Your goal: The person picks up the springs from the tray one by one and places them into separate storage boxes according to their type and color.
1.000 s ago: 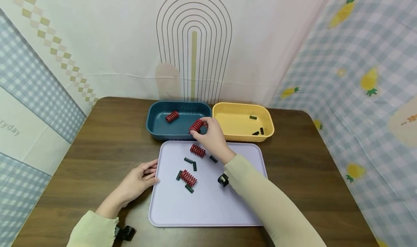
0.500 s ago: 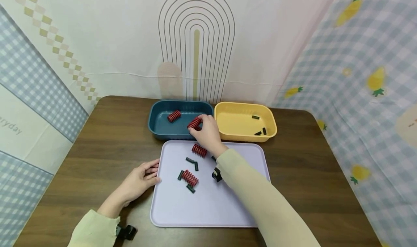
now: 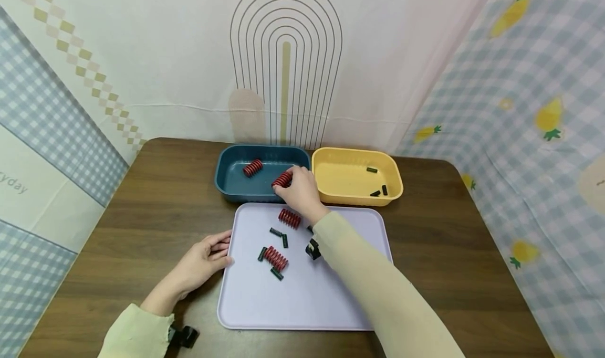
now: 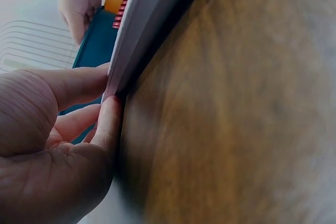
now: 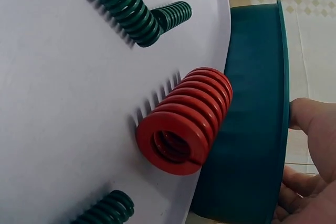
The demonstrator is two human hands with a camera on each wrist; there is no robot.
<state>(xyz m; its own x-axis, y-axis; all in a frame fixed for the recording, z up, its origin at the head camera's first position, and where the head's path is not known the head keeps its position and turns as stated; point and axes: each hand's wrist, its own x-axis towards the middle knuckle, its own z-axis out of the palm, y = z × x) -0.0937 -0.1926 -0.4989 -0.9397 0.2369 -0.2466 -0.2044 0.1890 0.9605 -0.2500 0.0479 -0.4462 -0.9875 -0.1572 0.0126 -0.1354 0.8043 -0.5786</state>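
Observation:
In the head view my right hand (image 3: 302, 192) pinches a red coil spring (image 3: 281, 179) between thumb and fingers, over the right part of the dark blue bin (image 3: 231, 190). The right wrist view shows this hand (image 5: 320, 145) partly behind the bin's wall, the held spring hidden. Another red spring (image 3: 252, 168) lies inside that bin. My left hand (image 3: 200, 261) rests its fingertips along the left edge of the lilac tray (image 3: 302, 308). On the tray are two red springs, one near the far edge (image 5: 184, 121) and one mid-left (image 3: 276, 258), with several small green springs (image 3: 277, 273) about them.
A yellow bin (image 3: 342, 198) stands right beside the blue one and holds three small dark green springs (image 3: 372, 170). Both bins sit behind the tray on a wooden table (image 3: 449, 232). A patterned cloth (image 3: 189, 59) hangs behind the table.
My right hand has shifted slightly left and lower over the blue bin, keeping the red spring pinched. It barely moves in the last half second. The left hand stays at the tray edge.

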